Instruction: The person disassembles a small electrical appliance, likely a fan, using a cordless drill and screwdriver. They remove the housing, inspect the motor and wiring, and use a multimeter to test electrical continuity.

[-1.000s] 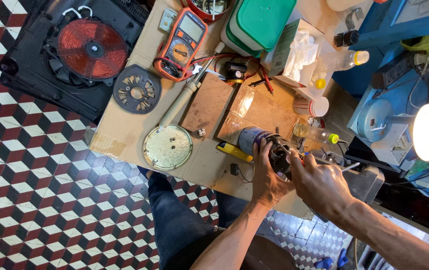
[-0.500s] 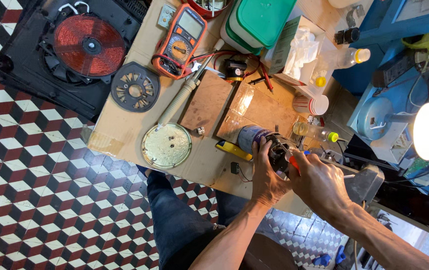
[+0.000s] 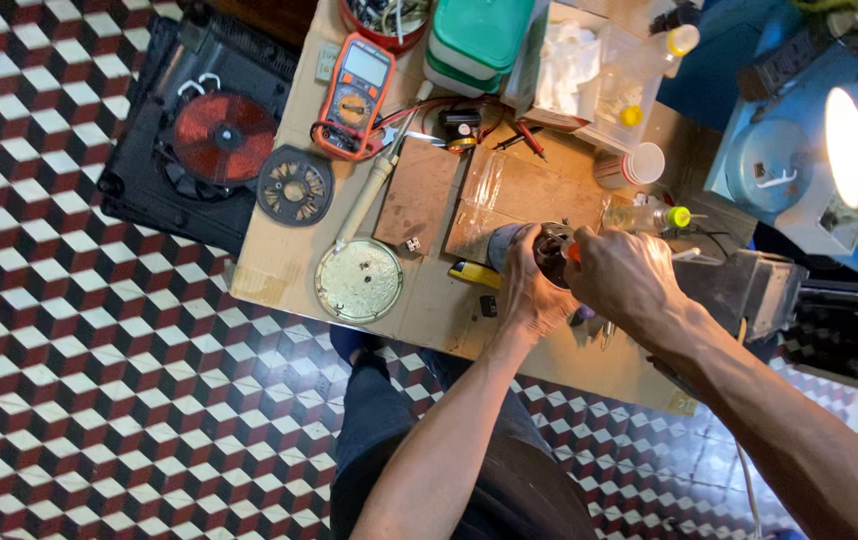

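At a cluttered cardboard-topped workbench (image 3: 279,270), a person's left hand (image 3: 529,290) wraps around a small grey electric motor (image 3: 529,248) near the bench's front edge, while the right hand (image 3: 624,280) closes over its dark end — fingers curled shut. An orange multimeter (image 3: 359,85) and a round metal plate (image 3: 357,280) lie nearby.
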